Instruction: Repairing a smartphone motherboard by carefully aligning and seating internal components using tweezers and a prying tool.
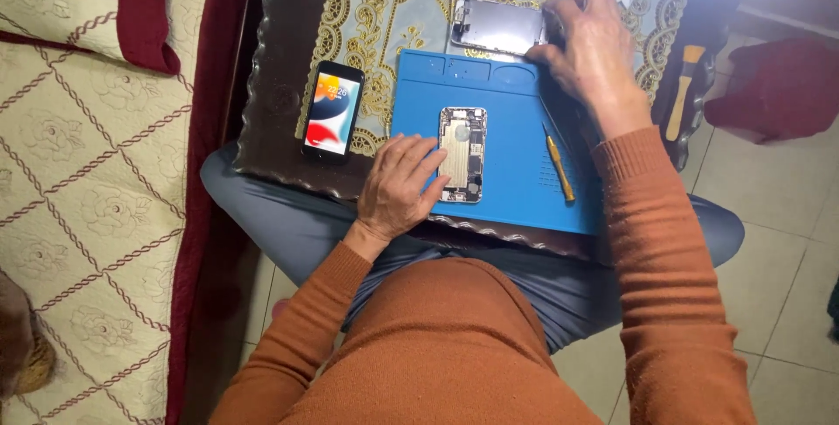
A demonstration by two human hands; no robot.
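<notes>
Fingers: your left hand (398, 187) rests flat, fingers together, on the opened phone (461, 154); right hand (592, 51) pinches the detached screen (498, 26)
Risk: lifting the screen carelessly could drop it

Floor: you sit over pale square tiles (786, 268) with thin dark grout lines, seen at your right and between your knees.
Table: a small dark table (280, 84) with a scalloped rim stands before you, topped by a gold-patterned lace cloth (367, 6).
Left side: a cream quilted cover (79, 154) with a diamond rope pattern and dark red trim runs beside you.
Right side: a dark red seat (778, 89) stands near the table.
Light: a bright glare washes out your upper right corner.
</notes>
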